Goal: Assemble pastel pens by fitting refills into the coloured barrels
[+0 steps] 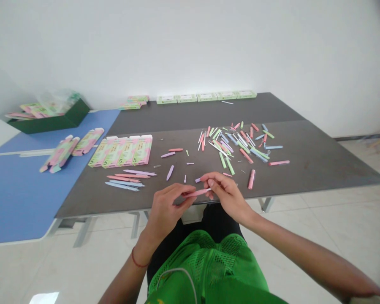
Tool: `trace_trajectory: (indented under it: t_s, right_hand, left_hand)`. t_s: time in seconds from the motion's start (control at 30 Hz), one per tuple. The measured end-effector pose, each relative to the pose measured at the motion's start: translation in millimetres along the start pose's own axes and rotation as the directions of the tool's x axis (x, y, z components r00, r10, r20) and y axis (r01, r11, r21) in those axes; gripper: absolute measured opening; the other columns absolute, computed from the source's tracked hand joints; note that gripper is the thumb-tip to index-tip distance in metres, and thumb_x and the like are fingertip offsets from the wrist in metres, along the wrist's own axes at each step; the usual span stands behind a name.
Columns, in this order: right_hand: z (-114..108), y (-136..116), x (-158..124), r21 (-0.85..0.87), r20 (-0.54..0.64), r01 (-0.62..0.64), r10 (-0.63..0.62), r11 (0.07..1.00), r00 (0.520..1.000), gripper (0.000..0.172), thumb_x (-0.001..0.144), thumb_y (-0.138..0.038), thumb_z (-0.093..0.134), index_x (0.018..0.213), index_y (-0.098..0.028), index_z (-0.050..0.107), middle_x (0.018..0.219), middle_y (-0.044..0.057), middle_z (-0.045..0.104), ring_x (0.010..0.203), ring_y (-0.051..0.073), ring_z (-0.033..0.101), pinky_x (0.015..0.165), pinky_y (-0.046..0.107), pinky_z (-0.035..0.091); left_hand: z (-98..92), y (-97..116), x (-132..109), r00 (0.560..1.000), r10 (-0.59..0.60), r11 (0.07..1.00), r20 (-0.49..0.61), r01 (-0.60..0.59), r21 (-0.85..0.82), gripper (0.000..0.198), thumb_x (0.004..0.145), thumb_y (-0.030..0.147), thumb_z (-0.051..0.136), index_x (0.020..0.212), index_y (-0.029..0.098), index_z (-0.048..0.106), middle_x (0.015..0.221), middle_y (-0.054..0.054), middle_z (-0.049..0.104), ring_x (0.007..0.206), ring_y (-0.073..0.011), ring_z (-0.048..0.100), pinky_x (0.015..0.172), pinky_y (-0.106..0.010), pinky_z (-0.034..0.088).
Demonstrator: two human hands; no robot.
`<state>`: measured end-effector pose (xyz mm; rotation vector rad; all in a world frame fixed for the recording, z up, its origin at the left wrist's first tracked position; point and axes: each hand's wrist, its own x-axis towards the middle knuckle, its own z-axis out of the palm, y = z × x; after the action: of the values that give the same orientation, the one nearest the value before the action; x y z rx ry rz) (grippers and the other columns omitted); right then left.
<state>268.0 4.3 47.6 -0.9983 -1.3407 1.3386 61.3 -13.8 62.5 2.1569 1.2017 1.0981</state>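
A pink pen barrel (196, 193) is pinched between the fingers of the left hand (167, 207) and right hand (224, 195), held just above the edge of the grey table (313, 164), with loose pastel pen parts (237, 143) scattered beyond.

view: head-worn | facing: forward and down | range: close to the grey table (307, 169)

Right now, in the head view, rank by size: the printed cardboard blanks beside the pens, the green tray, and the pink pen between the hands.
1. The printed cardboard blanks and the green tray: too close to rank, the tray being farther off.
2. The pink pen.
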Motion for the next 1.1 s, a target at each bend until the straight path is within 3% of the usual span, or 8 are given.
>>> trace_trajectory:
  t_s: [0.1, 0.27, 0.47, 0.57, 0.67, 0.87, 1.0, 1.1]
  right_hand:
    - [7.8, 8.2, -3.8, 0.001, -0.030, 0.002, -0.002, 1.000, 1.000, 0.032, 0.098, -0.048, 0.059, 0.112, -0.020, 0.066, 0.085, 0.001, 0.062, 0.066, 0.012, 0.059, 0.061, 0.026, 0.051]
    - [14.1, 20.6, -7.5, -0.017, 0.046, -0.057, 0.058, 0.998, 0.997, 0.037, 0.099, -0.052, 0.056, 0.109, -0.019, 0.070, 0.076, 0.001, 0.065, 0.065, 0.015, 0.061, 0.063, 0.029, 0.052]
    - [16.1, 23.6, -6.9, -0.054, 0.052, -0.047, 0.050, 0.997, 0.997, 0.035, 0.102, -0.047, 0.054, 0.110, -0.017, 0.069, 0.072, 0.001, 0.064, 0.063, 0.015, 0.061, 0.062, 0.029, 0.052]
    - [14.2, 25.7, -5.7, -0.135, 0.080, -0.009, 0.020, 0.991, 0.997, 0.026, 0.103, -0.037, 0.052, 0.114, -0.018, 0.065, 0.086, 0.004, 0.068, 0.070, 0.015, 0.063, 0.066, 0.029, 0.052]
    - [11.6, 31.0, -4.1, -0.298, 0.088, 0.051, -0.026, 0.953, 0.996, 0.019, 0.099, -0.026, 0.055, 0.116, -0.019, 0.063, 0.103, 0.007, 0.070, 0.084, 0.017, 0.065, 0.073, 0.030, 0.052]
    - [8.9, 48.6, -2.1, -0.446, 0.038, 0.151, -0.150, 0.882, 0.988, 0.006, 0.095, -0.021, 0.066, 0.095, -0.020, 0.072, 0.093, 0.006, 0.075, 0.086, 0.021, 0.067, 0.079, 0.033, 0.052]
    - [9.0, 62.0, 1.7, -0.573, 0.086, 0.308, -0.319, 0.759, 0.944, 0.008, 0.094, -0.019, 0.071, 0.095, -0.023, 0.078, 0.090, 0.006, 0.079, 0.088, 0.024, 0.065, 0.082, 0.038, 0.052]
    - [11.3, 70.7, 7.1, -0.567, 0.153, 0.429, -0.422, 0.703, 0.894, 0.012, 0.096, -0.016, 0.068, 0.096, -0.021, 0.078, 0.092, 0.006, 0.080, 0.086, 0.023, 0.065, 0.081, 0.039, 0.054]
  left_hand:
    - [2.5, -1.4, -0.5, 1.000, -0.024, 1.000, -0.020, 0.024, 0.013, 0.010, 0.095, 0.029, 0.071, 0.100, 0.022, 0.076, 0.091, -0.003, 0.080, 0.080, -0.0170, 0.074, 0.078, -0.029, 0.059]
    - [5.9, -7.5, -3.9, 0.999, -0.035, 0.999, -0.016, 0.035, -0.009, 0.010, 0.096, 0.027, 0.071, 0.102, 0.023, 0.077, 0.098, -0.003, 0.081, 0.087, -0.0184, 0.076, 0.081, -0.030, 0.059]
    - [7.0, -17.5, -5.9, 0.998, -0.049, 0.998, 0.027, 0.050, -0.026, 0.012, 0.097, 0.028, 0.070, 0.105, 0.024, 0.078, 0.099, -0.002, 0.081, 0.087, -0.0175, 0.076, 0.082, -0.029, 0.058]
    - [7.2, -25.2, -5.2, 0.999, -0.030, 0.999, 0.038, 0.031, -0.008, 0.012, 0.097, 0.028, 0.070, 0.105, 0.024, 0.077, 0.101, -0.003, 0.081, 0.089, -0.0178, 0.076, 0.084, -0.029, 0.058]
    - [8.5, -34.6, -5.2, 0.999, -0.025, 1.000, 0.038, 0.024, 0.017, 0.011, 0.095, 0.026, 0.072, 0.105, 0.023, 0.076, 0.101, -0.003, 0.081, 0.088, -0.0179, 0.076, 0.085, -0.029, 0.058]
    - [12.8, -50.5, -9.5, 0.999, -0.032, 0.998, 0.037, 0.029, 0.063, 0.013, 0.092, 0.024, 0.075, 0.105, 0.022, 0.076, 0.099, -0.004, 0.080, 0.089, -0.0184, 0.074, 0.084, -0.030, 0.057]
    - [14.6, -60.3, -12.6, 0.997, -0.048, 0.990, 0.055, 0.040, 0.137, 0.015, 0.091, 0.022, 0.076, 0.106, 0.022, 0.077, 0.098, -0.004, 0.079, 0.092, -0.0205, 0.072, 0.086, -0.034, 0.056]
    - [14.9, -66.6, -13.2, 0.996, -0.026, 0.981, 0.088, 0.009, 0.192, 0.013, 0.093, 0.023, 0.074, 0.105, 0.022, 0.077, 0.099, -0.004, 0.079, 0.093, -0.0214, 0.071, 0.087, -0.036, 0.056]
